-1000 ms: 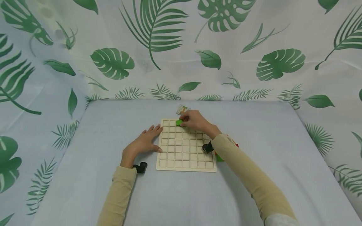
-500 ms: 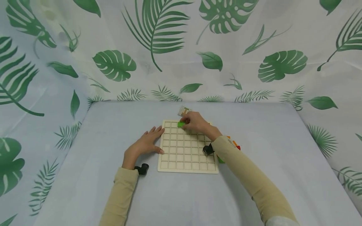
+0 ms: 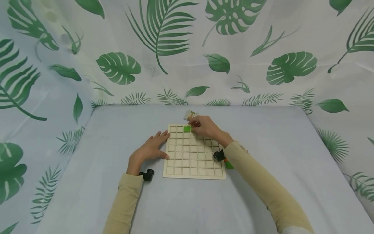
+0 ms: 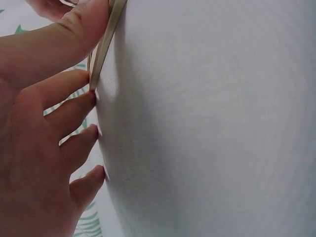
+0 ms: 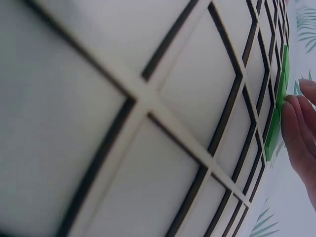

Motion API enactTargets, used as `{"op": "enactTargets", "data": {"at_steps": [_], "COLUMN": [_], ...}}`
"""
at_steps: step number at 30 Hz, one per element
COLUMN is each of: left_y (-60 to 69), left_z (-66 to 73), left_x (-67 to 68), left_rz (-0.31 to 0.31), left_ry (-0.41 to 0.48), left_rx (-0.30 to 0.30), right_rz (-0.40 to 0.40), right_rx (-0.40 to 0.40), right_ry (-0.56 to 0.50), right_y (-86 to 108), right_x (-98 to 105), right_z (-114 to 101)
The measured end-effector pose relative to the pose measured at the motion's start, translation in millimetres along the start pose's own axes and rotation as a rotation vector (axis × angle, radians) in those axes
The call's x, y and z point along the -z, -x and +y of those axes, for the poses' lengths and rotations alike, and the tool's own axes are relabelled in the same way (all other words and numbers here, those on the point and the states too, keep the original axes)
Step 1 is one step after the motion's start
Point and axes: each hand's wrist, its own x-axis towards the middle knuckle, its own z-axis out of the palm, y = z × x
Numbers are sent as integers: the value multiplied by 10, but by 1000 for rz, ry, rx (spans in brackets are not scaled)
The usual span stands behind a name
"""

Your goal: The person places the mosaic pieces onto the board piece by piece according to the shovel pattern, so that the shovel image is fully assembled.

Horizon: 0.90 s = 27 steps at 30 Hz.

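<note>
A pale wooden grid board [image 3: 186,152] lies flat on the table. At its far edge a flat green puzzle piece [image 3: 186,129] lies over the cells, its right part hidden by my right hand [image 3: 208,126]. In the right wrist view, those fingertips [image 5: 290,111] touch the green piece [image 5: 272,133] near its middle, without curling round it. My left hand [image 3: 150,146] is spread at the board's left side. In the left wrist view its thumb [image 4: 91,22] rests on the board's edge [image 4: 106,42], and the other fingertips [image 4: 96,175] touch the tablecloth.
Behind the board lies a small patterned card [image 3: 191,114]. Another green piece [image 3: 229,164] shows at the board's right, partly under the right sleeve [image 3: 263,182]. Leaf-printed cloth [image 3: 187,71] rises behind the table. A black wrist camera [image 3: 147,175] sits on the left wrist.
My right hand has loosened its pinch on the green piece and drawn slightly right, so more of the piece shows. The left hand has stayed at the board's edge.
</note>
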Motion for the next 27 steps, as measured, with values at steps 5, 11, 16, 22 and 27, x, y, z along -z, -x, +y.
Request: {"op": "enactTargets", "data": {"at_steps": [5,11,16,22,27], "left_y": [-2,-1,6,-1,6], "left_z": [25,0,-21,-15,-4], "left_x": [-6,-9,3,-1,-9], "left_rz": [-8,-7,-9,-10,-6], "left_ry": [-6,-6,-8,-7,6], "left_rx": [3,3,2,-7,-5], "right_rz": [18,19,31,38,42], "right_rx": [-3,27,39,53,57], "right_ry": [-18,15,23,45,85], "right_y": [89,182,275,465,653], "right_x": [23,50,112,211,260], "right_z": [27,33,44,87,181]}}
